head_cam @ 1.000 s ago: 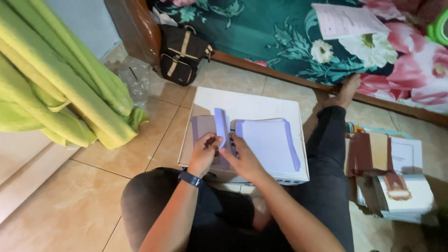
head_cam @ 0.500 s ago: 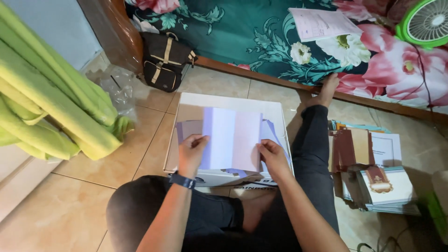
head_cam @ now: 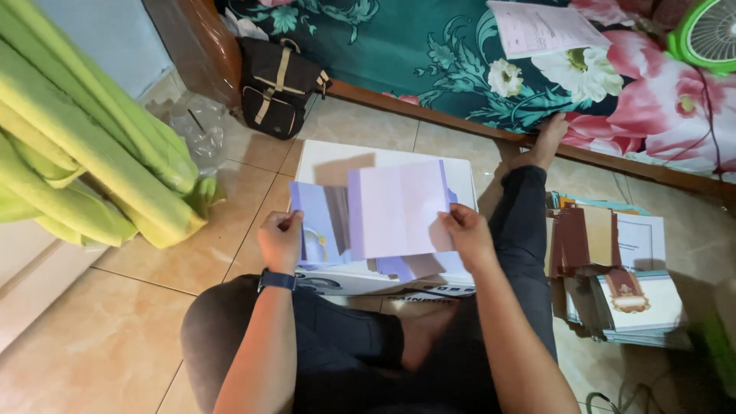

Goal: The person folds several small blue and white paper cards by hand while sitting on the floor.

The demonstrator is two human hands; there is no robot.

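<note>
I sit on the tiled floor with a white box [head_cam: 337,165] in front of my knees. My right hand [head_cam: 465,234] grips the right edge of a pale lilac sheet [head_cam: 399,211], held up and tilted over the box. My left hand [head_cam: 281,238] pinches the edge of a bluish folded sheet [head_cam: 313,222] lying on the box, partly under the lilac one. A dark watch sits on my left wrist. More bluish paper shows beneath the lifted sheet.
A stack of brown and white booklets [head_cam: 613,268] lies on the floor at my right. A black bag [head_cam: 277,86] leans by the bed, with crumpled plastic [head_cam: 195,126] beside it. Green curtains [head_cam: 84,146] hang left. Floral bedding [head_cam: 613,69] carries a paper and a green fan [head_cam: 709,31].
The lilac sheet has been lifted off the box and unfolded between my hands; my right hand moved right along its edge, and the view tilted towards the bed.
</note>
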